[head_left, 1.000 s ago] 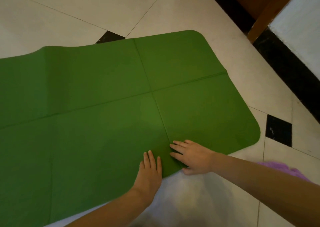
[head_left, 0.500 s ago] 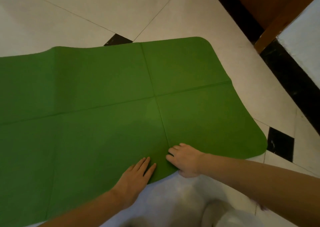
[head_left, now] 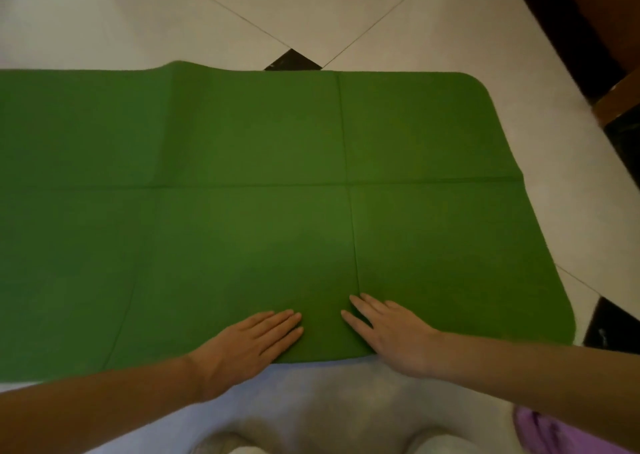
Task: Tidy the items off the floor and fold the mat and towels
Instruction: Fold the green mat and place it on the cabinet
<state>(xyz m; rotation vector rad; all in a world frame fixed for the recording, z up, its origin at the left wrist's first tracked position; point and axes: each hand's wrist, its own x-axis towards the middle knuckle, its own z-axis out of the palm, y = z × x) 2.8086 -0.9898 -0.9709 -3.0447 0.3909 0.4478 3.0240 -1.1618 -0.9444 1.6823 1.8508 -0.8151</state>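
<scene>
Purple cloth (head_left: 540, 431) at the bottom right corner, partly under the right forearm. Left hand (head_left: 254, 339) and right hand (head_left: 393, 332) lie flat, fingers spread, gripping nothing, palms down on the near edge of the green mat (head_left: 242, 183). Mat is unfolded on the tiled floor (head_left: 346, 13), crease lines crossing it, running off frame left.

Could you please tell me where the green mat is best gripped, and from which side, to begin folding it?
I'd pinch the green mat along its near edge, where the left hand and right hand rest flat, coming from the person's side. That edge lies free on the floor, and the crease running away between the hands, with another crossing it, suggests ready fold lines.
</scene>
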